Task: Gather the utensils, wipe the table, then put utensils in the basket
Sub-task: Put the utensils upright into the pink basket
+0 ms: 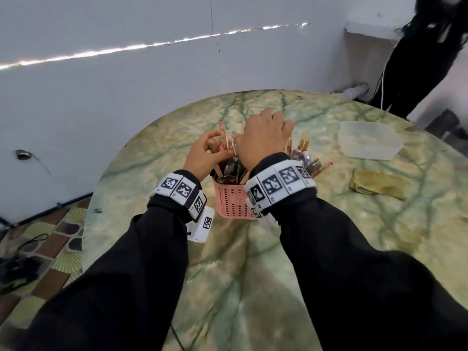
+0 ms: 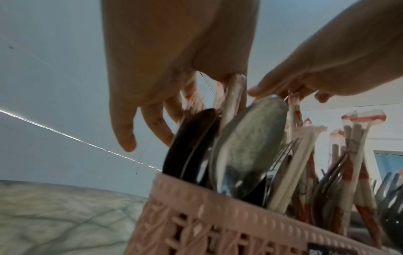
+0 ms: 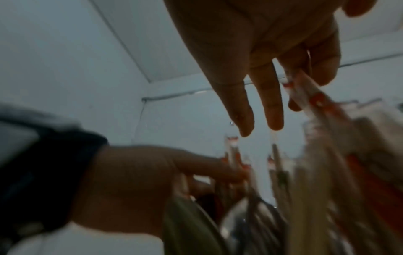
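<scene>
A pink plastic basket (image 1: pixel 231 202) stands in the middle of the round table (image 1: pixel 253 274). It holds spoons (image 2: pixel 250 138), forks (image 2: pixel 327 186) and wrapped chopsticks (image 2: pixel 357 138), all upright. My left hand (image 1: pixel 217 150) is over the basket's far left side and pinches the top of a wrapped chopstick pack (image 1: pixel 224 134) between thumb and fingers. Beside it, my right hand (image 1: pixel 268 138) reaches down over the basket, and its fingertips (image 3: pixel 272 120) pinch another wrapped chopstick (image 3: pixel 305 89). The right wrist view is dark and blurred.
A clear plastic container (image 1: pixel 368 140) lies at the far right of the table, and a crumpled yellowish cloth (image 1: pixel 377 184) sits nearer on the right. The white wall is close behind the table. A person in black (image 1: pixel 417 59) stands at the back right.
</scene>
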Demonstrator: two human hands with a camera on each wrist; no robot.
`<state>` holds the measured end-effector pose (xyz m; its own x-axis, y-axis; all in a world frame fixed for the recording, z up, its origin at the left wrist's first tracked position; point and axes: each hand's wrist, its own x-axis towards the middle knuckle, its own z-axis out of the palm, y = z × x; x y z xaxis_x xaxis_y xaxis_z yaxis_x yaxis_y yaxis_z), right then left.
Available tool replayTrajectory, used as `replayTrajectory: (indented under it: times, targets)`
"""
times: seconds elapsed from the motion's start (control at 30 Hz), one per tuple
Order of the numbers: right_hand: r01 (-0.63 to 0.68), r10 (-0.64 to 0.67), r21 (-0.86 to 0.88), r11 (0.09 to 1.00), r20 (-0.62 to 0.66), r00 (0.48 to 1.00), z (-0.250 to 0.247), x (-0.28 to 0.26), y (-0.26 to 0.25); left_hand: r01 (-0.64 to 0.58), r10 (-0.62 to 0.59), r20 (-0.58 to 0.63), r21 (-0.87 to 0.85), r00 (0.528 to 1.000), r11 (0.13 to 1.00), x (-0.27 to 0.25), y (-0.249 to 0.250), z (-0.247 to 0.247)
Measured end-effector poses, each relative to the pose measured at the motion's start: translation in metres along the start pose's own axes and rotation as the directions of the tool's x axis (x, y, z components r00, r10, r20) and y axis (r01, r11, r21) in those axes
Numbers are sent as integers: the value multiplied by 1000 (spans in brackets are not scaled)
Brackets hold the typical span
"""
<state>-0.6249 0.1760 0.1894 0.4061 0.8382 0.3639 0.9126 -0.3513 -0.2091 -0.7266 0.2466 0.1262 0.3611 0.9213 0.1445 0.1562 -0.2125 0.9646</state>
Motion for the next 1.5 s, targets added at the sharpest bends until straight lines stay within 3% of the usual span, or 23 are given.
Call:
replayTrajectory:
  times: [0.1, 0.27, 0.4, 0.5, 0.6, 0.7, 0.77, 0.83, 0.9, 0.97, 1.0, 1.07, 1.13, 1.17, 1.27, 1.4, 1.5]
  targets:
    - [-31, 32, -43, 999, 8, 999, 13, 4, -3, -15, 17, 19, -86, 1000, 996, 0, -1, -3]
    - [-76, 76, -42, 996, 17, 997, 27, 5, -4, -71, 71, 53, 12, 996, 997, 6, 3, -2]
    - [-2, 13, -105, 994, 107, 994, 31, 1, 1, -46, 27, 145, 132, 989, 990, 6, 7, -1]
    - [50, -34, -93, 994, 165, 986, 17, -1, 4, -3, -6, 194, 47, 981, 999, 0, 6, -4]
    - [31, -44, 149, 988, 88, 995, -16, -8, 22, 57, -46, 143, -75, 989, 996, -9, -2, -11]
    - [-24, 47, 535, 844, -28, 998, -46, -22, 73, 118, -99, 161, -118, 982, 986, -17, -17, -19]
    - [-132, 189, 636, 760, -22, 982, -47, -36, 117, 173, -149, 239, -79, 959, 982, -24, -23, -19]
    - [-350, 323, 576, 738, 153, 934, -27, -47, 157, 190, -178, 263, -20, 948, 982, -27, -28, -13]
    - [-526, 328, 400, 750, 465, 822, 9, -56, 182, 174, -172, 246, 13, 954, 985, -26, -31, -3]
    - [-484, 179, 286, 827, 682, 709, 40, -61, 181, 171, -167, 206, -4, 964, 985, -26, -31, 7]
    - [-449, 106, 325, 832, 701, 705, 52, -60, 177, 180, -175, 179, -9, 968, 984, -25, -30, 10]
    - [-432, 16, 543, 720, 609, 793, 60, -52, 163, 185, -186, 128, 20, 974, 983, -27, -24, 16]
    - [-304, -46, 712, 633, 427, 903, 61, -39, 153, 179, -188, 90, 105, 978, 978, -31, -14, 17]
    - [-235, -96, 762, 604, 362, 927, 61, -31, 151, 182, -192, 64, 133, 979, 974, -32, -12, 17]
    - [-182, -158, 838, 514, 301, 940, 64, -9, 151, 177, -183, 34, 138, 982, 974, -31, -8, 18]
    - [-135, -136, 851, 508, 234, 963, 72, 2, 151, 128, -128, -1, 32, 992, 991, -26, -18, 18]
    - [-174, -116, 879, 444, 249, 962, 86, -10, 153, 142, -148, 65, 80, 987, 987, -21, -30, 15]
